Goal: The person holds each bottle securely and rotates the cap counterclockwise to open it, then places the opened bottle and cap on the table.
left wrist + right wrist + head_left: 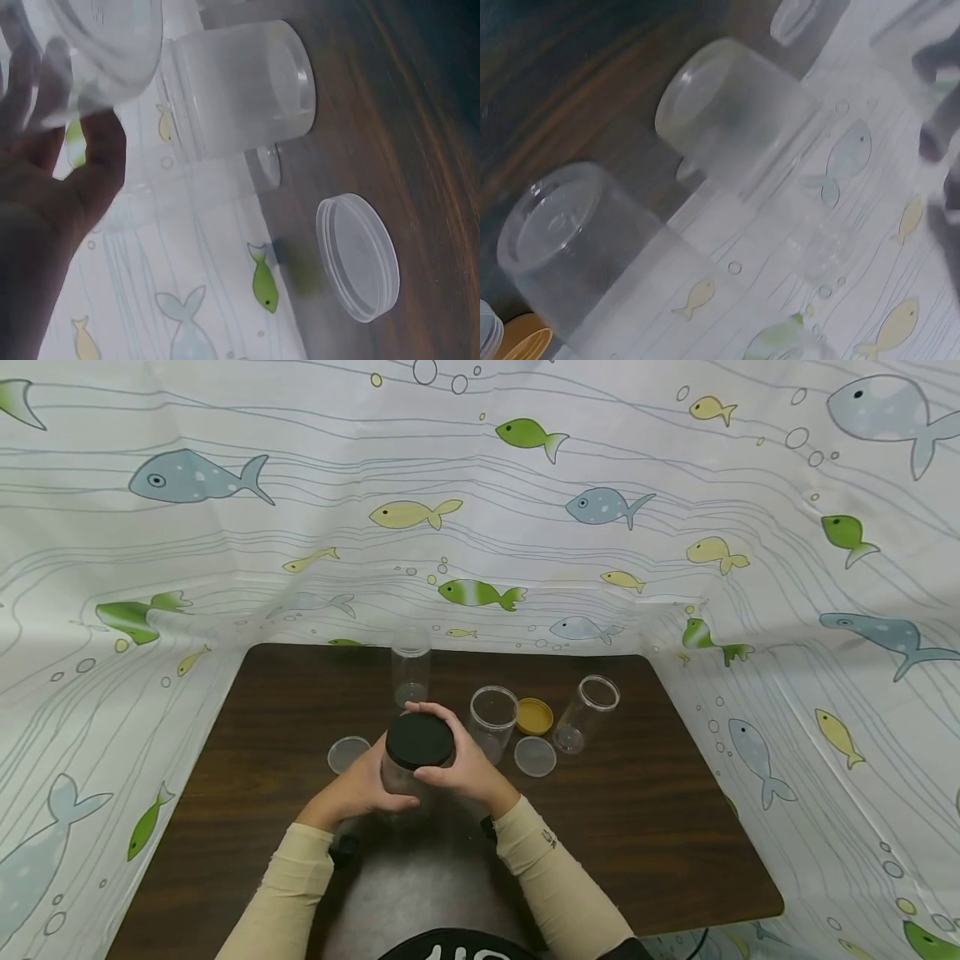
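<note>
The jar (pixel 401 777) points black lid (pixel 420 741) upward, long axis near vertical.

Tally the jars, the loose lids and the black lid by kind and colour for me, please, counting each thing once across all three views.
Clear cylindrical plastic-looking jars: 5
Clear round plastic-looking loose lids: 2
Yellow round plastic-looking loose lid: 1
Black round plastic-looking lid, on the held jar: 1
Total: 9
</note>
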A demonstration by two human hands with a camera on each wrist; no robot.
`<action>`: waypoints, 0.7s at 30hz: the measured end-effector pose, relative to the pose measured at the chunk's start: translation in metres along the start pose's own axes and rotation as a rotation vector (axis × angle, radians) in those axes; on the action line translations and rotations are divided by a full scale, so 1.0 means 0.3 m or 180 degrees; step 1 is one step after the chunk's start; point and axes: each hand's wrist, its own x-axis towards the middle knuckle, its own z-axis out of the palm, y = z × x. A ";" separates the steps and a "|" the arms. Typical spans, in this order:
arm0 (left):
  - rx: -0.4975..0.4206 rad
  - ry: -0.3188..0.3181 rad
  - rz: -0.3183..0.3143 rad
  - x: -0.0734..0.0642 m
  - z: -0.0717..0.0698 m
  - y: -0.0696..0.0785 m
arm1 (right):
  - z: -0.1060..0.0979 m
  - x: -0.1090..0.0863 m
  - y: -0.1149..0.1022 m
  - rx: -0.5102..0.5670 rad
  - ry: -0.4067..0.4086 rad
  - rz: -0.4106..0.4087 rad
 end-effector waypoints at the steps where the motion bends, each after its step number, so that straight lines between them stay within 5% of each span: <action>1: -0.0084 -0.0065 0.0023 -0.001 -0.002 0.001 | -0.009 0.001 -0.002 0.0039 -0.0112 0.0002; 6: -0.0362 -0.0249 0.0118 0.000 -0.005 0.000 | -0.036 0.000 -0.006 0.0121 -0.0388 0.0136; 11: -0.0383 -0.0221 0.0152 0.008 -0.004 -0.006 | -0.036 -0.007 0.013 0.0215 -0.0236 0.0240; 15: -0.0269 -0.0012 0.0035 0.007 -0.010 -0.011 | -0.026 -0.014 0.033 0.0178 -0.0010 0.0262; 21: 0.0047 0.0641 -0.0340 0.001 -0.024 -0.024 | 0.013 -0.038 0.038 -0.0157 0.0445 0.0266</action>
